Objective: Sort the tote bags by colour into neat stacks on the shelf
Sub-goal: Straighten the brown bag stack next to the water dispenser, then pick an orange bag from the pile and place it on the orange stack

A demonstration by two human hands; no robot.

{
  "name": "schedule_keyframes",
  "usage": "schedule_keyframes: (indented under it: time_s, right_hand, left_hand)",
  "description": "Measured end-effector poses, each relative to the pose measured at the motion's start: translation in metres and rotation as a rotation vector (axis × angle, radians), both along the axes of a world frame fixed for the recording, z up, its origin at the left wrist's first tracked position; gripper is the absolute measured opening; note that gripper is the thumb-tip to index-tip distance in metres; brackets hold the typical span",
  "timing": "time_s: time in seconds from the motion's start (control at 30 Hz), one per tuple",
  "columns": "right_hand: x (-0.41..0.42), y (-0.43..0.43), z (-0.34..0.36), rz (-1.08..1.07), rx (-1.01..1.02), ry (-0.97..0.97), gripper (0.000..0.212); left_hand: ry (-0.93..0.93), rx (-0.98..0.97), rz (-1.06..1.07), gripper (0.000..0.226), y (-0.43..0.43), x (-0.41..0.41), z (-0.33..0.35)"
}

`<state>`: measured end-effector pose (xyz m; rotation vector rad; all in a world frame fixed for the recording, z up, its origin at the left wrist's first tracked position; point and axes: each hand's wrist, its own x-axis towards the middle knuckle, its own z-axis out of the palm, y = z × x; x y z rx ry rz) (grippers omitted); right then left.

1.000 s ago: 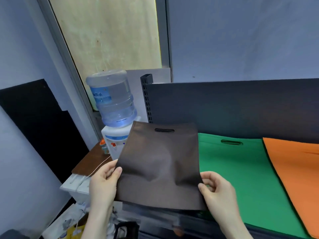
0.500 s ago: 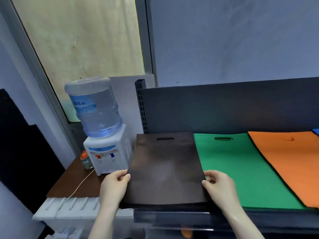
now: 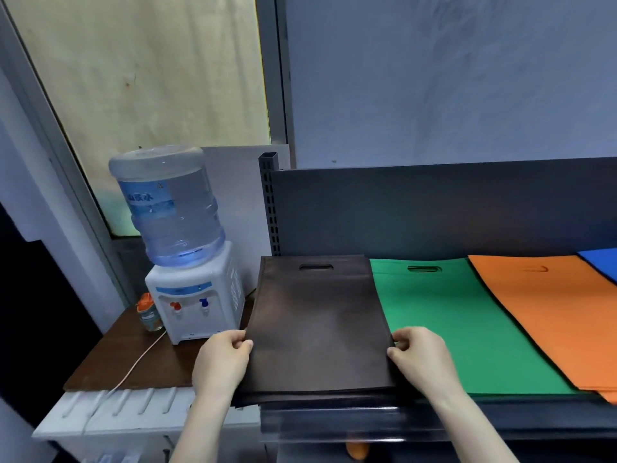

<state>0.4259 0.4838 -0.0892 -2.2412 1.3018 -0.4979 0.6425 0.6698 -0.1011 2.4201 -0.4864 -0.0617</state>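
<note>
Currently both hands are on the brown tote bag [image 3: 317,325], which lies flat at the left end of the shelf [image 3: 434,426], handle cut-out at the far end, near edge just overhanging the shelf's front rim. Layered edges show under it at the near edge, so it tops a brown stack. Left hand [image 3: 222,362] is at the bag's left edge near the near corner, grip closed on it, thumb on top, fingers curled at the edge. Right hand [image 3: 422,359] is at the bag's right edge, same level, grip also pinching the fabric with curled fingers. Green tote bags [image 3: 467,329] lie flat just right of the brown one, edges touching or nearly so, cut-out also at the far end. Orange tote bags [image 3: 551,312] sit right of the green, overlapping its right side. Blue tote bag [image 3: 601,265] shows only a corner at far right. Dark back panel [image 3: 434,208] stands upright behind all the stacks. Left of the shelf, a lower brown surface [image 3: 133,359] carries a white water dispenser [image 3: 197,302] with a water bottle [image 3: 170,202] upside down on top, a small orange-lidded jar [image 3: 148,312] just beside its left side, and a pale cable [image 3: 140,362] running towards the near edge.
</note>
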Motion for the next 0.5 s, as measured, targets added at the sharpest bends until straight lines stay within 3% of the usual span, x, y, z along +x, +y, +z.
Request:
schedule_keyframes:
  time_s: [0.17, 0.27, 0.5]
  right_hand:
    - [-0.003, -0.003, 0.004, 0.021, -0.020, 0.010, 0.033]
    - [-0.008, -0.008, 0.017, 0.054, -0.153, 0.049, 0.039]
    - [-0.035, -0.030, 0.049, 0.121, -0.353, 0.173, 0.048]
  left_hand:
    - [-0.039, 0.029, -0.019, 0.031, 0.000, -0.002, 0.006]
    - [-0.129, 0.026, -0.065, 0.041, -0.007, -0.005, 0.022]
    - [-0.312, 0.055, -0.394, 0.044, -0.061, -0.039, 0.064]
